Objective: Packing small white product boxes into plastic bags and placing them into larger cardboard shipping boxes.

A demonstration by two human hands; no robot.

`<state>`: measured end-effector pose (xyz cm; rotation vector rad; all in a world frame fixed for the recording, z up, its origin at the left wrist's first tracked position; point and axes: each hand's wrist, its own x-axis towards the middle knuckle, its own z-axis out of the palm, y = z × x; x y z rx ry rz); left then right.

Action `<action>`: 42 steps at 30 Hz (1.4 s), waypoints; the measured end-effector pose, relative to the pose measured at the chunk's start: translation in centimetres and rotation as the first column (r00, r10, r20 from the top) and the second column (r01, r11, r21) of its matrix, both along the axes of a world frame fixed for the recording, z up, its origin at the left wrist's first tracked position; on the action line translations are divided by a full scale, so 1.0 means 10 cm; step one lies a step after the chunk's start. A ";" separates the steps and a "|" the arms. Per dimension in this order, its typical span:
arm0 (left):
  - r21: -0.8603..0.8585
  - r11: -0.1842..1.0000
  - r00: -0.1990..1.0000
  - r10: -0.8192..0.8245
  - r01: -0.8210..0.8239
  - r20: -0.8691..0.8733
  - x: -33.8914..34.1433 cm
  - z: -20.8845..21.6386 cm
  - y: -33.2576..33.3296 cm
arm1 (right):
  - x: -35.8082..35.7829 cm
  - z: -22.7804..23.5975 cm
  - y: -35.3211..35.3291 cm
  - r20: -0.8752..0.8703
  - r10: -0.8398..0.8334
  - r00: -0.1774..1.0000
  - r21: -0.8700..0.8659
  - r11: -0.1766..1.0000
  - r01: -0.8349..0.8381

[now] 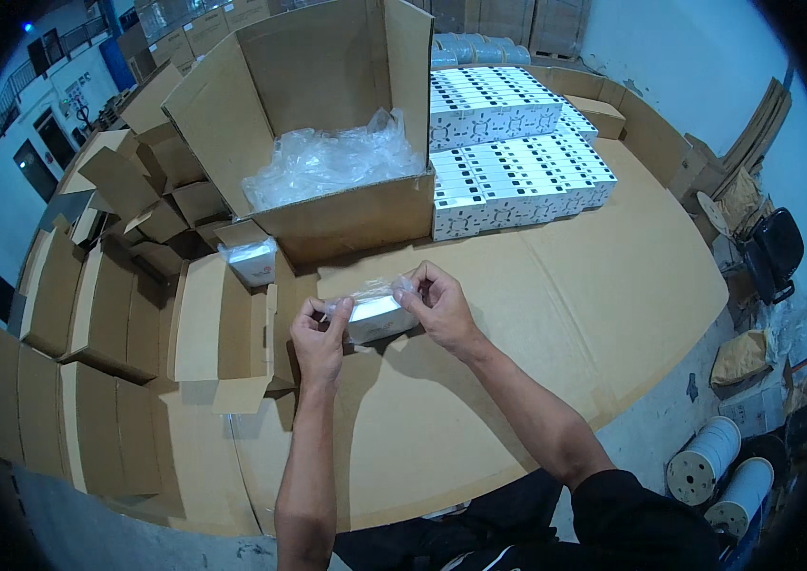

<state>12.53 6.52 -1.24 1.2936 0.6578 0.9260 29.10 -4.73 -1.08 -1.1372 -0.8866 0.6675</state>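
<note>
A small white box (380,320) sits on the cardboard-covered table, just in front of the large open carton. Clear plastic bag (379,288) film lies over its top and bunches at both ends. My left hand (319,335) pinches the film at the box's left end. At the right end, the fingers of my right hand (440,306) are closed on the film too. Whether the box is fully inside the bag I cannot tell. To the left, another white box (252,263) wrapped in clear plastic rests in an open cardboard box (224,319).
Behind my hands stands a large carton (356,221) holding a heap of clear plastic bags (337,157). Stacked white boxes (517,181) fill the table's back right. Several open cardboard boxes (104,314) crowd the left side. Cable spools (705,461) stand on the floor at right.
</note>
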 end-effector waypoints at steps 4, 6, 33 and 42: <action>-0.028 0.999 0.999 0.016 -0.016 0.032 -0.01 0.00 0.01 | -0.13 0.17 -0.04 -0.073 -0.045 0.996 0.094 0.994 0.052; -0.032 0.999 0.999 0.017 -0.016 0.031 0.00 0.01 -0.01 | -0.03 0.13 -0.07 0.054 -0.009 0.998 0.131 0.991 0.001; 0.937 0.350 0.959 0.267 -0.006 -0.093 -0.09 0.24 -0.04 | -0.04 0.35 -0.16 0.290 0.091 0.953 -0.270 0.963 -0.010; 0.463 0.882 0.983 -0.003 0.090 -0.183 -0.06 0.12 -0.09 | 0.04 0.36 -0.14 0.589 0.037 0.807 -0.130 0.990 0.049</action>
